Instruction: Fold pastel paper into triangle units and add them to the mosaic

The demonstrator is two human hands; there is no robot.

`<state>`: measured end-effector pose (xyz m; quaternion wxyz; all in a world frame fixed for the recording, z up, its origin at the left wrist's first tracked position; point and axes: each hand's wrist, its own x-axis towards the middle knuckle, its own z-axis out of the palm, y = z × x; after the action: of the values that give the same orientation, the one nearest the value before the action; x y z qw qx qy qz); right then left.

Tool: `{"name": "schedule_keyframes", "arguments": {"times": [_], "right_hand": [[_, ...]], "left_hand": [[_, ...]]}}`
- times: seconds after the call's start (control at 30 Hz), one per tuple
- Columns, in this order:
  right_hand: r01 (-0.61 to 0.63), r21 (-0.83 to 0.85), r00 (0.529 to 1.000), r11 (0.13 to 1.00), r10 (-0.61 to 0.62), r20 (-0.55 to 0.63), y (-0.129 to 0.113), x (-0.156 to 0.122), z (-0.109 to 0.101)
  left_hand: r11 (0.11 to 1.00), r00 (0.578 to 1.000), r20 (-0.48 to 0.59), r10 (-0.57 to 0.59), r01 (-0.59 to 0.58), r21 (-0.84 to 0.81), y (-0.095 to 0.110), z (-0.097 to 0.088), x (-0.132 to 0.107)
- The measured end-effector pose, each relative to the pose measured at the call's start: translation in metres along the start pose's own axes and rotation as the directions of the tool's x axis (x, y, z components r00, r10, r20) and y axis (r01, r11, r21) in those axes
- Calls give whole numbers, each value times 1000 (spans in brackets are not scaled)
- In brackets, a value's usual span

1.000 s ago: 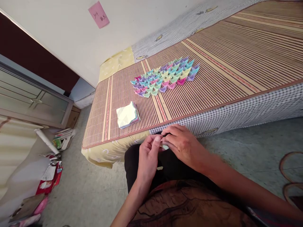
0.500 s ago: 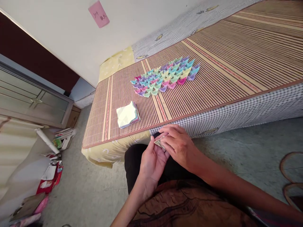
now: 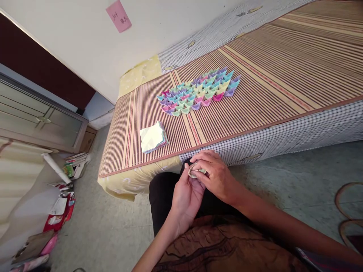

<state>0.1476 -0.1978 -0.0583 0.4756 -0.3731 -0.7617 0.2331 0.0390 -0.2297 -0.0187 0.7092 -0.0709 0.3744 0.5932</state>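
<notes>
1. The left hand (image 3: 185, 196) is cupped, palm up, under a small folded paper (image 3: 195, 170). Its fingers curl against the paper's near side and grip it.
2. The right hand (image 3: 217, 174) comes in from the right and lies over the same paper. Its fingertips pinch the top edge, so both hands are closed on it.
3. The folded paper is pale, greenish-white. It is held above the person's lap, just in front of the near edge of the bed (image 3: 283, 136) and clear of it.
4. A striped mat (image 3: 269, 87) covers the top of the bed.
5. A stack of paper (image 3: 153, 138), pale yellow on top with coloured edges below, lies on the mat. It is near the front edge, left of the hands and well apart from them.
6. Farther back on the mat, many small paper boats (image 3: 198, 92) in pink, purple, green and blue stand packed in rows that touch one another.
7. A pink note (image 3: 118, 16) is stuck on the wall (image 3: 85, 49) behind the bed.
8. Loose papers and packets (image 3: 59, 211) lie on the floor (image 3: 107, 234) at the left.
</notes>
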Motion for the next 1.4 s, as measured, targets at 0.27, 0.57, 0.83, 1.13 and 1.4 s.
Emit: {"name": "schedule_keyframes", "arguments": {"times": [0.27, 0.57, 0.83, 1.13, 1.4], "right_hand": [[0, 4, 999, 1000, 0, 47, -10, 1, -12], [95, -171, 995, 981, -96, 1, -17, 5, -15], [54, -123, 995, 991, -64, -82, -23, 11, -12], [-43, -63, 999, 997, 42, -16, -32, 16, -2], [-21, -34, 999, 999, 20, -25, -28, 13, 3]], "left_hand": [[1000, 1000, -14, 11, -10, 20, 7, -5, 6], [997, 997, 52, 63, -65, 39, 8, -10, 9], [974, 976, 65, 207, -212, 81, 13, -9, 6], [859, 879, 235, 414, -463, 219, 7, -13, 2], [838, 874, 248, 417, -476, 268, 3, -16, -4]]}}
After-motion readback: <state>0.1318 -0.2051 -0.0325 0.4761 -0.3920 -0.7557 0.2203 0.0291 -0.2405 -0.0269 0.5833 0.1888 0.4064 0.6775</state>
